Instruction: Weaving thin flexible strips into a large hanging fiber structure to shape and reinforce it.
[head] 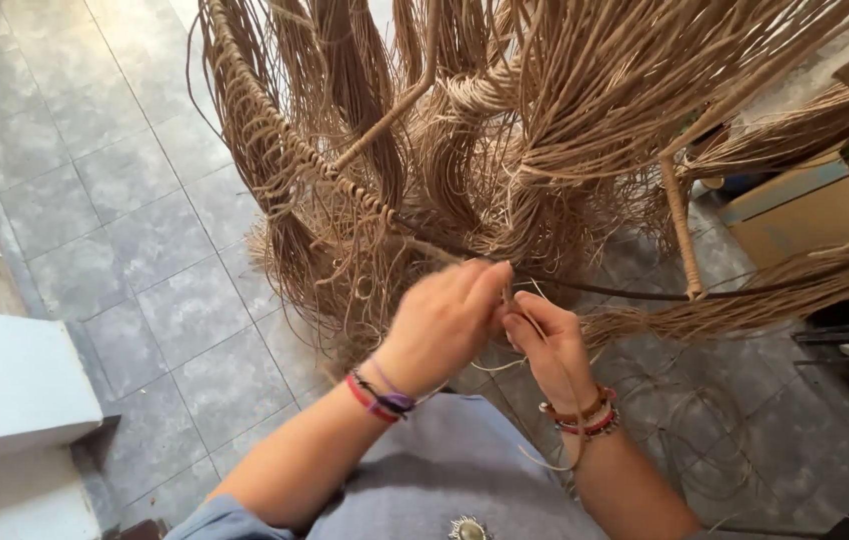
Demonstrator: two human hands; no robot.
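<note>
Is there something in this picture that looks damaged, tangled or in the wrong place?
Nothing looks damaged. Both hands, left hand and right hand, pinch a thin cord at the frame's dark rim. The hanging cord bundles are dense, and loose cord lies in loops on the tiled floor, unspooled rather than spilled.

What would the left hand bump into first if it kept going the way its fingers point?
Probably the hanging tan cords just past its fingertips. The left hand points up and away from the person, into that bundle draped over the frame's dark rod. How far off they hang is hard to judge from one view.
</note>
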